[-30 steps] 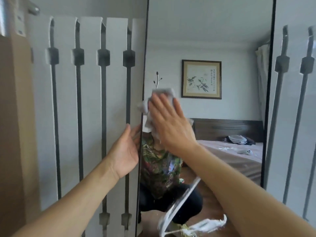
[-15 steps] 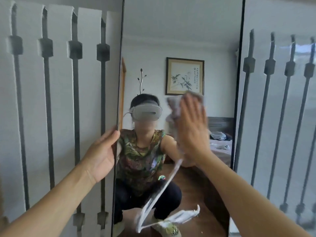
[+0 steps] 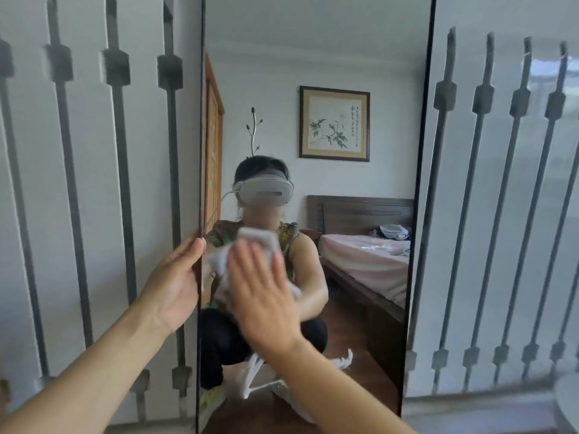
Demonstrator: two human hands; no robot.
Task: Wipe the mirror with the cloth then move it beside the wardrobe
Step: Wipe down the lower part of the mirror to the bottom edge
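Note:
A tall mirror (image 3: 354, 51) in a thin black frame stands upright in front of me and fills the middle of the view. My left hand (image 3: 174, 285) grips its left edge at mid height, thumb on the front of the frame. My right hand (image 3: 261, 289) lies flat on the glass left of centre, pressing a crumpled white cloth (image 3: 255, 242) against it; the cloth shows above and around my fingers. The hand and cloth are motion-blurred. The glass reflects a crouching person with a headset, a bed and a framed picture.
White wall panels with dark vertical bars stand close behind the mirror on the left (image 3: 94, 183) and right (image 3: 501, 214). A round pale object (image 3: 568, 399) shows at the bottom right corner. The wooden floor (image 3: 470, 421) runs along the bottom edge.
My right hand has swept the cloth from the right part of the glass down and leftwards to just beside my left hand. The view has shifted right. My left hand still holds the mirror's left edge.

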